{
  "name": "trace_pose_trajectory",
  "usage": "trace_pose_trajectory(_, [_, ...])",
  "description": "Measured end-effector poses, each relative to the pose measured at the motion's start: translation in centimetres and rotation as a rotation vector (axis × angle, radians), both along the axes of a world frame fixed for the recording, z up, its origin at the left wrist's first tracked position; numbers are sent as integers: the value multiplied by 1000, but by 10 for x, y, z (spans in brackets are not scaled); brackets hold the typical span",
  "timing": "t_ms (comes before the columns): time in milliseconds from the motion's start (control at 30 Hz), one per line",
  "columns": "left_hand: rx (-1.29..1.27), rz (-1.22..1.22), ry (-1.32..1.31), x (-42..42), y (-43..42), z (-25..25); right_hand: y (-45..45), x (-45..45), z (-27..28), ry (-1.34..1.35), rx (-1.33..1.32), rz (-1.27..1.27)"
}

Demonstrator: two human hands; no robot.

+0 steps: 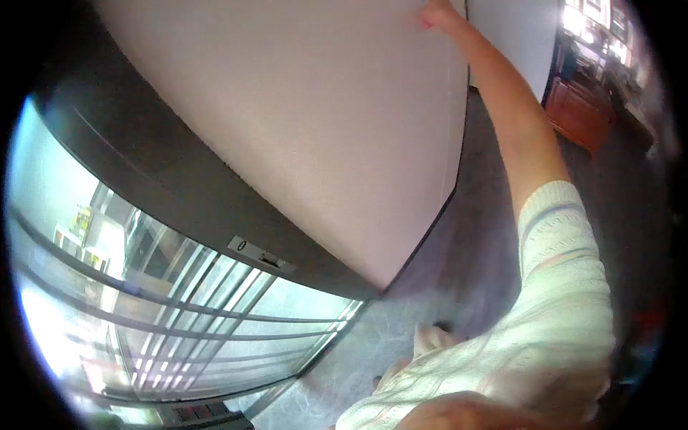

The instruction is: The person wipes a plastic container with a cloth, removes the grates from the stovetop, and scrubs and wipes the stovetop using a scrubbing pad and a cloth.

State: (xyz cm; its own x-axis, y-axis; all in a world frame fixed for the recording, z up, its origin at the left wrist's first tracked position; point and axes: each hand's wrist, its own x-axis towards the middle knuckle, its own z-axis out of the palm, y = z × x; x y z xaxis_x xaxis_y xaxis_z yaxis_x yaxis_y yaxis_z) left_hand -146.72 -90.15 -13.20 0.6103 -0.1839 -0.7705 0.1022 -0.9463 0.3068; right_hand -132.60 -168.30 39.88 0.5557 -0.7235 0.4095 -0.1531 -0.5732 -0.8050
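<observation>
A large, pale, smooth panel [322, 122] fills the upper middle of the view. My right hand [436, 14] is at the top edge of the picture, in front of the panel near its right side, with its arm stretched upward. The fingers look curled together, but the hand is small and partly cut off. Whether it touches the panel or holds anything is hidden. A cream knitted sleeve [559, 244] covers my upper arm. Some blurred skin shows at the bottom edge, and I cannot make out a left hand there.
A dark frame [179, 186] with a small silver plate [259, 254] borders the panel. Barred glass [215, 308] lies at lower left, beside a grey marbled floor [351, 358]. A reddish-brown piece of furniture [577, 115] stands at upper right, near another pale panel [516, 43].
</observation>
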Motion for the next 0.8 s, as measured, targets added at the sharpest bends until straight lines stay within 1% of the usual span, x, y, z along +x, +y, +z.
trace_pose_trajectory(33, [26, 38, 13, -13, 8, 6, -32, 12, -5, 33, -36, -25])
trace_pose_trajectory(100, [87, 104, 55, -47, 39, 4, -100, 54, -50, -180, -1, 515])
trace_pose_trajectory(133, [119, 128, 84, -65, 61, -1, -78, 40, -54, -204, -22, 380])
trace_pose_trajectory(200, [183, 156, 175, -116, 115, -10, -31, 2, -65, -159, 46, 391])
trace_pose_trajectory(233, [199, 168, 221, -141, 137, -11, -36, -12, -100, -71, 9, 282])
trace_pose_trajectory(300, [181, 261, 232, -186, 171, -16, -44, -41, -166, 121, -50, 77])
trace_pose_trajectory(367, [139, 398, 186, -212, 195, -33, 70, -117, -216, 410, 64, 95])
trace_pose_trajectory(400, [108, 477, 155, -220, 203, -41, 96, -152, -260, 510, 57, 123])
trace_pose_trajectory(433, [100, 542, 119, -225, 218, -34, 103, -184, -323, 604, 63, 156])
trace_pose_trajectory(467, [89, 601, 141, -234, 228, -30, 110, -216, -385, 698, 65, 193])
trace_pose_trajectory(500, [75, 654, 160, -245, 240, -17, 143, -249, -423, 865, 158, 181])
trace_pose_trajectory(533, [63, 707, 176, -263, 263, -6, 200, -271, -433, 963, 238, 185])
trace_pose_trajectory(567, [80, 713, 158, -284, 293, -11, 256, -292, -445, 1068, 314, 191])
trace_pose_trajectory(600, [89, 720, 142, -299, 328, -29, 316, -313, -454, 1175, 384, 200])
trace_pose_trajectory(633, [105, 730, 126, -314, 354, -33, 363, -308, -456, 1218, 359, 291])
trace_pose_trajectory(733, [168, 915, -44, -356, 428, -36, 496, -294, -483, 1346, 262, 550])
trace_pose_trajectory(800, [192, 932, 43, -373, 463, -39, 579, -279, -502, 1414, 214, 715])
